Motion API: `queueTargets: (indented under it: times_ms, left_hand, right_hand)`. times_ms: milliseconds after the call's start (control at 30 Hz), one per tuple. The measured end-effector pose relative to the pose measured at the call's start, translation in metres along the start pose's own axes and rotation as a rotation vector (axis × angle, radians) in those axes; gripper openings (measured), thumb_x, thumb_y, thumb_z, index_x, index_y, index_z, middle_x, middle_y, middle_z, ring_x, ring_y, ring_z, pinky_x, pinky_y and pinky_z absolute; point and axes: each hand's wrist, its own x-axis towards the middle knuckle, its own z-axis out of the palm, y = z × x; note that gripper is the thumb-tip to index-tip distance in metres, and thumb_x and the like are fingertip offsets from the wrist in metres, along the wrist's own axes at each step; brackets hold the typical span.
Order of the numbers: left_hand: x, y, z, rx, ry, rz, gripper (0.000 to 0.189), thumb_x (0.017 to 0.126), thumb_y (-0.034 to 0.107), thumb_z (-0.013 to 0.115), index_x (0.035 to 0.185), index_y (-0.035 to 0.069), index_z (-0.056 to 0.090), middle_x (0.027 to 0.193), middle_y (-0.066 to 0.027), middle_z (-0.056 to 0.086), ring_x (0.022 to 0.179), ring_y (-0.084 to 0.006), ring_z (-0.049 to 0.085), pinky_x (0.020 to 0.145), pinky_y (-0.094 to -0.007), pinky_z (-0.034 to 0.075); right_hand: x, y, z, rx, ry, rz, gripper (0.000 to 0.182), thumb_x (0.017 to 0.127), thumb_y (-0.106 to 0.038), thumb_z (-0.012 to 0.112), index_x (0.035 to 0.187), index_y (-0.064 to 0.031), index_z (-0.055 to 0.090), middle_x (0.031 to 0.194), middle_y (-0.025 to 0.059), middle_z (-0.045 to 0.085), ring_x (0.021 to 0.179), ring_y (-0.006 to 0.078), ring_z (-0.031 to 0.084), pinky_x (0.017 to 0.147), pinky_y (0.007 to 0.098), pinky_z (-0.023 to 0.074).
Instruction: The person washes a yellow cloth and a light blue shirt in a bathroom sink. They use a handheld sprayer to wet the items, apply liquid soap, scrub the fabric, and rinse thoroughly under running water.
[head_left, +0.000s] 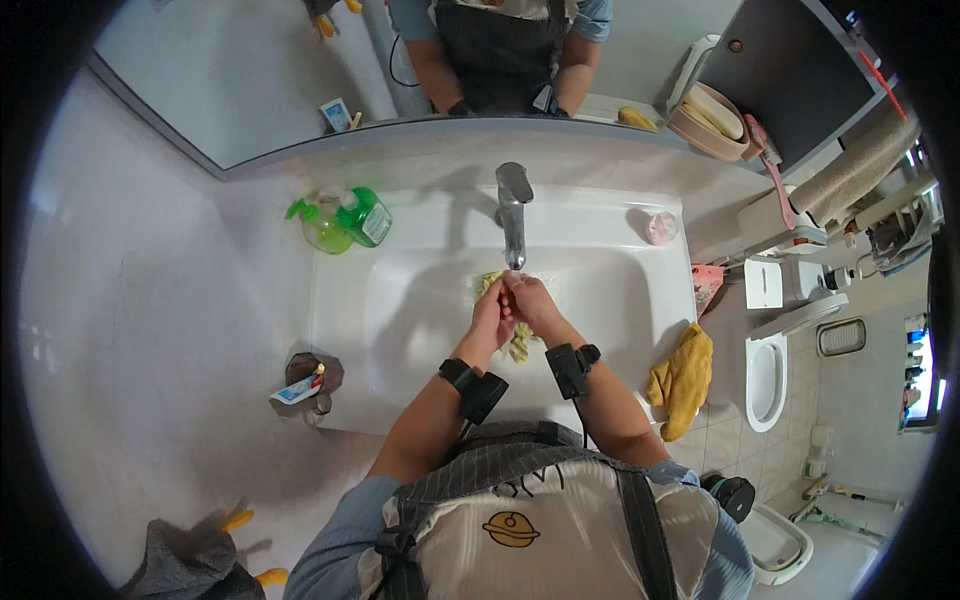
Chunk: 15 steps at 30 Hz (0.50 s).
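Observation:
My left hand (492, 318) and my right hand (535, 304) are together just below the spout of a chrome faucet (514, 214). Their fingers curl towards each other and touch. Whether anything small lies between them is hidden. Under the hands, a yellow-and-white patterned cloth (519, 349) lies crumpled in the white washbasin (607, 315), partly covered by them. Each wrist wears a black strap with a small box.
Two green pump bottles (365, 217) stand at the basin's back left. A brown cup (330, 375) holding a toothpaste tube (298, 390) is at front left. A mustard cloth (682, 381) drapes the right rim; a small pink item (662, 228) sits back right. A mirror cabinet (262, 82) overhangs the back.

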Motion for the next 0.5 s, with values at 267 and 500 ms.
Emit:
queueTargets:
  times_ms: [267,500]
  left_hand:
    - [-0.013,0.007,0.014,0.223,0.057,0.052,0.024,0.094,0.015,0.043,0.11,0.0,0.052,0.104,-0.0121,0.06,0.094,-0.0213,0.06,0.082,-0.0309,0.05]
    - [-0.03,0.033,-0.033,0.247,0.222,0.131,0.032,0.089,-0.005,0.034,0.119,-0.003,0.042,0.109,-0.0165,0.052,0.097,-0.0241,0.058,0.085,-0.0284,0.05]
  right_hand:
    - [0.0,-0.019,-0.053,-0.68,0.363,-0.558,0.021,0.088,-0.017,0.05,0.097,-0.0002,0.057,0.083,0.0111,0.063,0.071,0.0209,0.061,0.063,0.0313,0.0484]
    - [-0.049,-0.133,0.02,-0.971,0.312,-1.068,0.033,0.086,-0.013,0.051,0.117,-0.0017,0.05,0.125,0.0178,0.049,0.118,0.0317,0.044,0.098,0.039,0.0348]
